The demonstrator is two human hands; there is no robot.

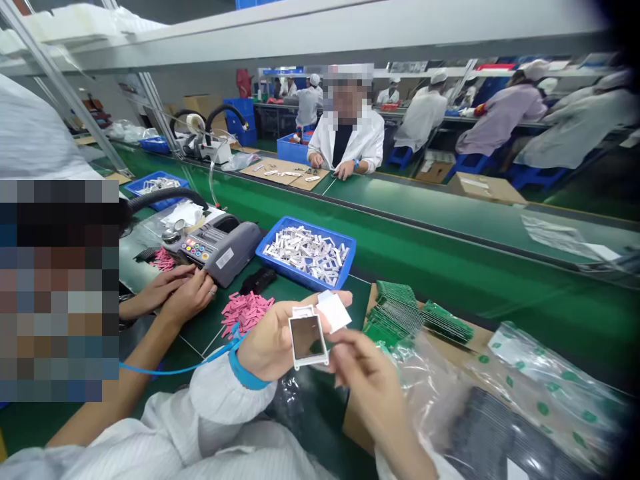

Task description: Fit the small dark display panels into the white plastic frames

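Left hand [273, 337] half-curled, clamped on small screen [307, 337]. White card [334, 311] at screen's upper right. Right hand [367, 370] nearly closed, just right of screen; can't tell if touching.

Beyond the left hand [270, 340] stands a blue tray [351, 252]; beside the right hand [370, 373], a plastic bag [425, 383] and green boards [397, 310] — between tray and boards, one narrow free passage.

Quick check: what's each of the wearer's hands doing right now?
Left hand: holding the white-framed screen.
Right hand: fingers bent at the frame's edge; whether they grip anything cannot be told.
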